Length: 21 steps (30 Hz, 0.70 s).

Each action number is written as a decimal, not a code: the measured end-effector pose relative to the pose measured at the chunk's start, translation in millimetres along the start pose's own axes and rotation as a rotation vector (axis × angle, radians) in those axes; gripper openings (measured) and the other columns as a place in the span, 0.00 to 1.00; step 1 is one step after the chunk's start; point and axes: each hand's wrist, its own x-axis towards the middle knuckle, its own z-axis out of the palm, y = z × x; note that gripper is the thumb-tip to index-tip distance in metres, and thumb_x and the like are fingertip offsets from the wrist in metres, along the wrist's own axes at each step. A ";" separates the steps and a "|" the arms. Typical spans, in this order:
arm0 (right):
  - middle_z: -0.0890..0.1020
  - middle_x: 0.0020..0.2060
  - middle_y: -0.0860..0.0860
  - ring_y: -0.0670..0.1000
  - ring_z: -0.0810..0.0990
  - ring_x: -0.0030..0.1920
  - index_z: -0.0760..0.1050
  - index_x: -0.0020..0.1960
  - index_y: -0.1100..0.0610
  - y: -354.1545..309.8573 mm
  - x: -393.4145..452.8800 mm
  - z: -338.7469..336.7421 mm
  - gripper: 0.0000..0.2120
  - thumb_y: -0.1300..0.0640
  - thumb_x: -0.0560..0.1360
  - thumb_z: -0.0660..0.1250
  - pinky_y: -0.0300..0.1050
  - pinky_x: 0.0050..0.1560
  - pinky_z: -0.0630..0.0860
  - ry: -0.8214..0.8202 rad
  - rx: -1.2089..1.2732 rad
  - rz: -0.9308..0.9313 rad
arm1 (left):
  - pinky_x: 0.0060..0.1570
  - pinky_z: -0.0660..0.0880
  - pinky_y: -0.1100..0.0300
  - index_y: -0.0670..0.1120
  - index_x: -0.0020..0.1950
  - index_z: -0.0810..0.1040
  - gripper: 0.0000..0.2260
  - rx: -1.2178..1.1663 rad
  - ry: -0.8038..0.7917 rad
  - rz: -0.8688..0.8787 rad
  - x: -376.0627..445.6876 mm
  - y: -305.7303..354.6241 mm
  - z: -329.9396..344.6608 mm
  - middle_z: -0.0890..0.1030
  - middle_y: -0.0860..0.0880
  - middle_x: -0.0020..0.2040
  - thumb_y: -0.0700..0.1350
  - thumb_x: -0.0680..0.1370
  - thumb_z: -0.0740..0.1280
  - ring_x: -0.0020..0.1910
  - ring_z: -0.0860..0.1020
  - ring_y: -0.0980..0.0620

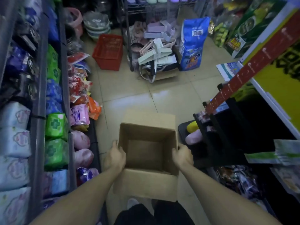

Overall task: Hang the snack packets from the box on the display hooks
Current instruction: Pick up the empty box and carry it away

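Gripping box (148, 143), both hands

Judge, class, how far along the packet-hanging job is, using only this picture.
Done, apparently: the cardboard box shows a bare bottom, with no packets visible inside. In hand: the left hand and right hand grip its opposite walls. Left: seemingly only clearing the box away; whether every packet reached the hooks cannot be told from here.

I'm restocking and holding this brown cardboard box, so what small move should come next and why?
Probably set the open brown cardboard box down on the tiled floor. Its inside looks empty, and the left hand and right hand both grip its side walls, so neither is free.
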 end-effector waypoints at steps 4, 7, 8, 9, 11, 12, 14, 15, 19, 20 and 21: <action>0.85 0.55 0.58 0.61 0.83 0.55 0.81 0.60 0.55 -57.1 51.9 -14.5 0.11 0.58 0.82 0.62 0.48 0.48 0.76 -0.022 0.009 -0.029 | 0.62 0.74 0.46 0.46 0.81 0.68 0.20 -0.038 0.036 0.035 44.0 36.4 -25.9 0.81 0.34 0.67 0.46 0.88 0.58 0.65 0.79 0.33; 0.85 0.55 0.58 0.63 0.83 0.56 0.81 0.62 0.55 -104.1 83.0 -32.9 0.13 0.59 0.82 0.61 0.46 0.46 0.72 -0.027 -0.011 -0.055 | 0.62 0.74 0.47 0.44 0.79 0.70 0.19 -0.078 0.053 0.023 75.0 64.8 -49.8 0.81 0.34 0.67 0.47 0.88 0.57 0.66 0.78 0.32; 0.85 0.55 0.58 0.63 0.82 0.57 0.81 0.61 0.54 -118.9 90.8 -39.7 0.13 0.59 0.82 0.61 0.45 0.45 0.71 -0.030 -0.030 -0.066 | 0.63 0.73 0.47 0.44 0.78 0.71 0.19 -0.085 0.051 0.016 85.3 73.0 -57.4 0.81 0.34 0.67 0.48 0.88 0.57 0.66 0.78 0.32; 0.85 0.55 0.58 0.63 0.82 0.57 0.81 0.61 0.53 -132.9 99.4 -45.6 0.13 0.59 0.81 0.61 0.45 0.45 0.70 -0.028 -0.047 -0.073 | 0.62 0.73 0.47 0.43 0.77 0.72 0.19 -0.092 0.050 0.016 95.7 82.1 -65.2 0.81 0.34 0.67 0.47 0.88 0.57 0.66 0.78 0.32; 0.86 0.55 0.57 0.63 0.83 0.57 0.81 0.60 0.52 -157.9 122.0 -52.7 0.13 0.57 0.80 0.61 0.45 0.45 0.71 -0.020 -0.052 -0.082 | 0.61 0.73 0.48 0.42 0.76 0.73 0.18 -0.114 0.054 0.010 117.2 101.3 -78.9 0.82 0.35 0.65 0.46 0.88 0.58 0.65 0.79 0.33; 0.86 0.55 0.56 0.62 0.83 0.56 0.80 0.59 0.51 -169.9 134.1 -55.0 0.13 0.57 0.80 0.60 0.45 0.46 0.72 -0.022 -0.054 -0.080 | 0.61 0.74 0.48 0.42 0.76 0.73 0.17 -0.127 0.053 0.002 129.3 111.0 -84.8 0.82 0.35 0.64 0.46 0.88 0.58 0.64 0.79 0.34; 0.86 0.54 0.55 0.60 0.84 0.55 0.80 0.59 0.50 -194.0 156.8 -58.6 0.13 0.56 0.79 0.60 0.46 0.46 0.74 -0.017 -0.051 -0.068 | 0.60 0.75 0.50 0.43 0.75 0.74 0.17 -0.148 0.053 0.002 155.7 129.1 -94.6 0.83 0.37 0.63 0.45 0.88 0.59 0.63 0.80 0.35; 0.86 0.54 0.55 0.60 0.84 0.55 0.80 0.59 0.50 -205.1 168.9 -59.0 0.13 0.56 0.80 0.60 0.46 0.47 0.75 -0.013 -0.044 -0.062 | 0.60 0.75 0.50 0.43 0.75 0.74 0.17 -0.160 0.053 0.011 171.0 136.8 -97.7 0.83 0.37 0.62 0.44 0.88 0.60 0.62 0.81 0.36; 0.86 0.54 0.54 0.59 0.84 0.54 0.81 0.60 0.50 -251.8 223.4 -56.0 0.13 0.55 0.80 0.60 0.47 0.52 0.80 0.019 -0.011 -0.018 | 0.57 0.78 0.52 0.44 0.74 0.75 0.15 -0.178 0.009 0.046 247.6 167.7 -109.8 0.85 0.40 0.57 0.43 0.87 0.61 0.56 0.83 0.39; 0.86 0.54 0.54 0.59 0.84 0.55 0.81 0.60 0.50 -264.1 237.8 -54.4 0.13 0.55 0.81 0.60 0.47 0.53 0.80 0.024 -0.005 0.000 | 0.54 0.76 0.54 0.44 0.73 0.75 0.15 -0.167 -0.006 0.062 267.8 176.7 -114.0 0.84 0.41 0.56 0.43 0.87 0.61 0.55 0.83 0.41; 0.86 0.54 0.54 0.58 0.84 0.54 0.81 0.60 0.50 -276.2 252.3 -52.8 0.13 0.55 0.81 0.60 0.47 0.53 0.80 0.031 0.004 0.020 | 0.52 0.75 0.54 0.43 0.72 0.75 0.14 -0.151 -0.026 0.084 288.0 187.0 -118.8 0.84 0.41 0.55 0.43 0.87 0.60 0.54 0.82 0.41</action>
